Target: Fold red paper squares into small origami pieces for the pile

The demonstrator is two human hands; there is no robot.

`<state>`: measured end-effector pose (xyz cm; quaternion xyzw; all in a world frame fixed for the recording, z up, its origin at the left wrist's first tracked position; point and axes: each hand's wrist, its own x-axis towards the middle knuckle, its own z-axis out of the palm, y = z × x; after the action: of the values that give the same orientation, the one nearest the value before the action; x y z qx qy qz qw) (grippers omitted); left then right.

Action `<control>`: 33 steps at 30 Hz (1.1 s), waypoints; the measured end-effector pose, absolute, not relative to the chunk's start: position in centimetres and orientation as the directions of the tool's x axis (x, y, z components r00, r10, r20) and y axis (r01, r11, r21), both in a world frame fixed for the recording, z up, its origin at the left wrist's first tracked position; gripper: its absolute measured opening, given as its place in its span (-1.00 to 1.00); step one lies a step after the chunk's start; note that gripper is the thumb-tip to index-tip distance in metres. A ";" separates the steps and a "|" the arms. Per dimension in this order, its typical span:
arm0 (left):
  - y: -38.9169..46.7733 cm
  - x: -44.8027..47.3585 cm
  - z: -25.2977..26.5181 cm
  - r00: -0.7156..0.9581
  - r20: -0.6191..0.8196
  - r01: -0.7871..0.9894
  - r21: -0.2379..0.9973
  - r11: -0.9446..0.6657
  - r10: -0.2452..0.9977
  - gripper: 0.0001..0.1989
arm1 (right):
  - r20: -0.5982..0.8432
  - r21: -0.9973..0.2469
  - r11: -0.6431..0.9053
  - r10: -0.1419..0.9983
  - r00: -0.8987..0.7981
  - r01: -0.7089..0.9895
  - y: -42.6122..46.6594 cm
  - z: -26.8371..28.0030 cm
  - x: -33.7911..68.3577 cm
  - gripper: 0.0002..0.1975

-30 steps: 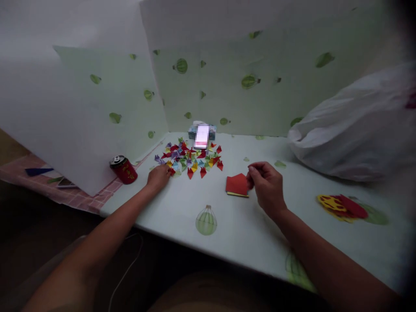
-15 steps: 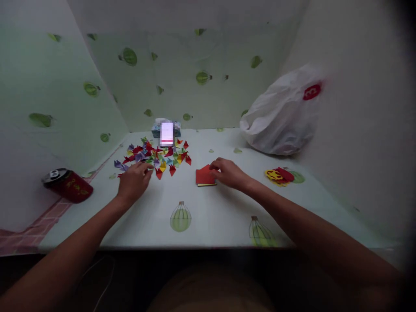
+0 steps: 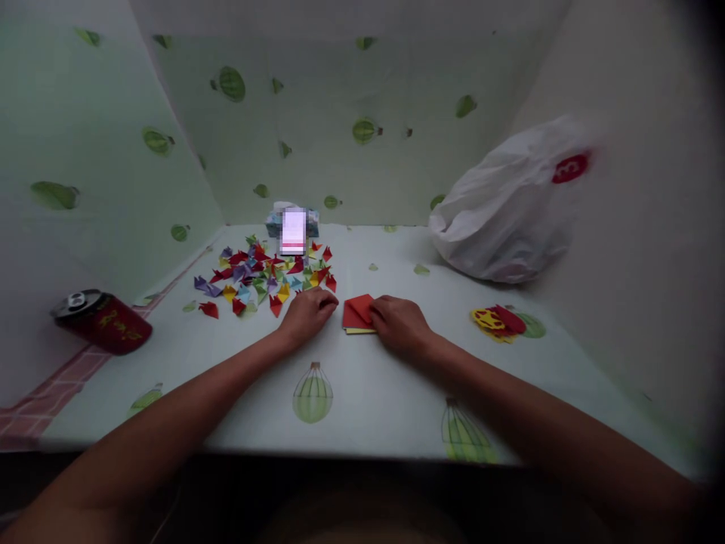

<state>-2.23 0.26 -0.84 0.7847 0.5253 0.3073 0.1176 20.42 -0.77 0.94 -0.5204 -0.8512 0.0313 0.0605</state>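
we see both hands low on counter (image 3: 362, 393), red paper stack (image 3: 358, 313) lying flat between them. right hand (image 3: 399, 323) rests on stack's right edge, fingers curled together over it; whether they pinch a sheet, we cannot tell. left hand (image 3: 307, 312) just beside stack's left edge, fingers loosely bent, gripping nothing we can make out. pile of small folded paper pieces (image 3: 266, 272) behind left hand, tissue box (image 3: 291, 224) behind pile. red can (image 3: 102, 320) on its side at far left. white plastic bag (image 3: 510, 208) at right rear; red and yellow paper cutouts (image 3: 498, 321) on counter right of right hand.
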 end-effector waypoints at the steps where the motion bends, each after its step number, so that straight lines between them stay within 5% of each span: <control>1: 0.4 -2.0 -1.2 0.238 0.375 0.742 0.525 -0.416 0.896 -0.83 | 0.069 -0.111 0.465 0.885 -0.460 0.879 -0.7 0.9 20.6 -0.72; 17: 0.0 -2.2 -2.3 0.204 0.450 0.633 0.617 -0.468 0.869 -0.86 | 0.039 -0.195 0.561 0.824 -0.565 0.805 0.1 1.0 22.3 -0.89; 22: -0.1 -2.1 -2.9 0.278 0.427 0.656 0.570 -0.495 0.860 -0.83 | 0.123 -0.188 0.625 0.780 -0.614 0.757 -0.3 0.2 22.2 -0.86; 27: -0.1 -2.1 -3.3 0.460 0.283 0.642 0.549 -0.535 0.842 -0.54 | 0.187 -0.182 0.684 0.730 -0.657 0.707 -0.3 -0.3 22.1 -0.80; 33: -0.5 -1.9 -2.3 0.516 0.248 0.595 0.585 -0.551 0.820 -0.57 | 0.237 -0.258 0.695 0.719 -0.653 0.671 0.0 -0.6 22.4 -0.79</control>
<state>-1.87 -0.49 -2.28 0.8424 0.4198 0.2566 0.2196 22.39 0.04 -0.62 -0.3834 -0.9063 0.0735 0.1621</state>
